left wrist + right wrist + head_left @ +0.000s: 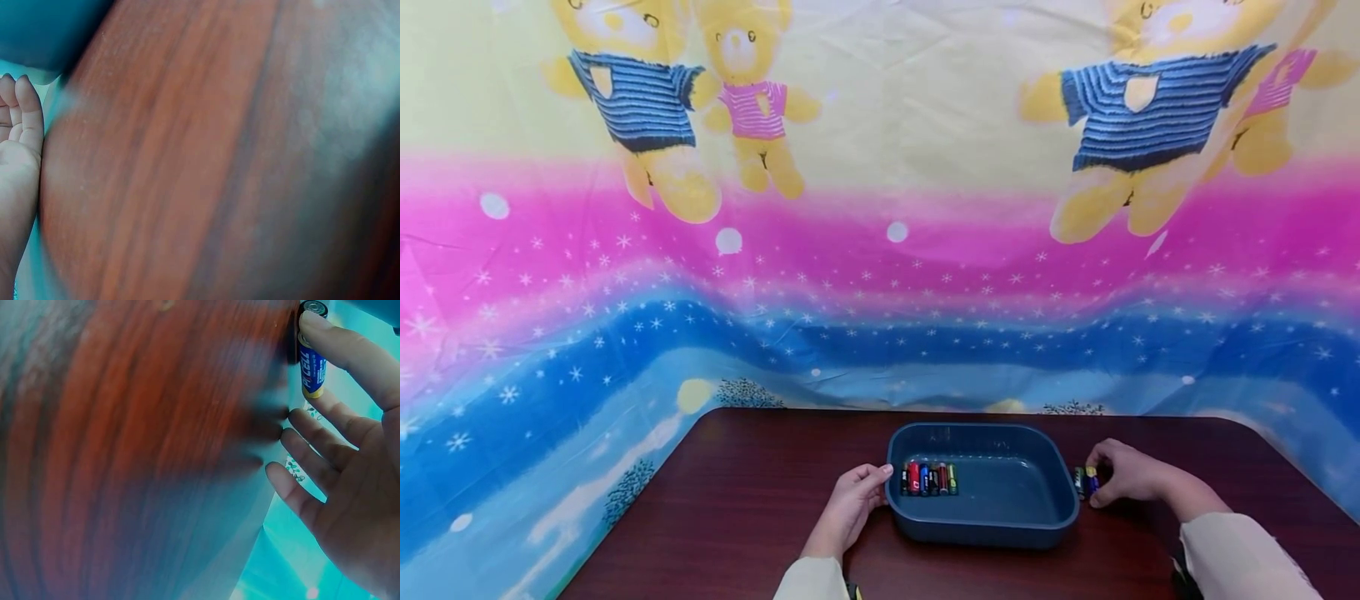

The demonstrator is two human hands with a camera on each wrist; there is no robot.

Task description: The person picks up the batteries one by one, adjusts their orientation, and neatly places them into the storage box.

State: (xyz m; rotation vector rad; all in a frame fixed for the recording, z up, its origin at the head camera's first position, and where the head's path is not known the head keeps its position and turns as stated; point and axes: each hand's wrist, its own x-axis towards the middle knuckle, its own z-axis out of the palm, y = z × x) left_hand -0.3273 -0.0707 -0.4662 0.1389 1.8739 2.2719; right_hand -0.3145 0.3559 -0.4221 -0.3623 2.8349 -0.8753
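A dark blue-grey rectangular basin (985,533) sits on the table in the head view. My left hand (853,504) holds its left side, thumb at the rim and fingers against the outer wall; in the left wrist view the fingers (28,106) reach up beside the basin (50,31). Inside, a row of several batteries (925,479) lies side by side along the left. Right of the basin, my right hand (1123,475) pinches a blue battery with yellow ends (313,367) between thumb and index finger. A green-and-dark battery (1079,483) lies right beside it, close to the basin wall.
The dark red-brown wood-grain table (737,500) has rounded far corners. Behind and around it hangs a cloth (880,250) printed with bears, snowflakes and bands of pink and blue.
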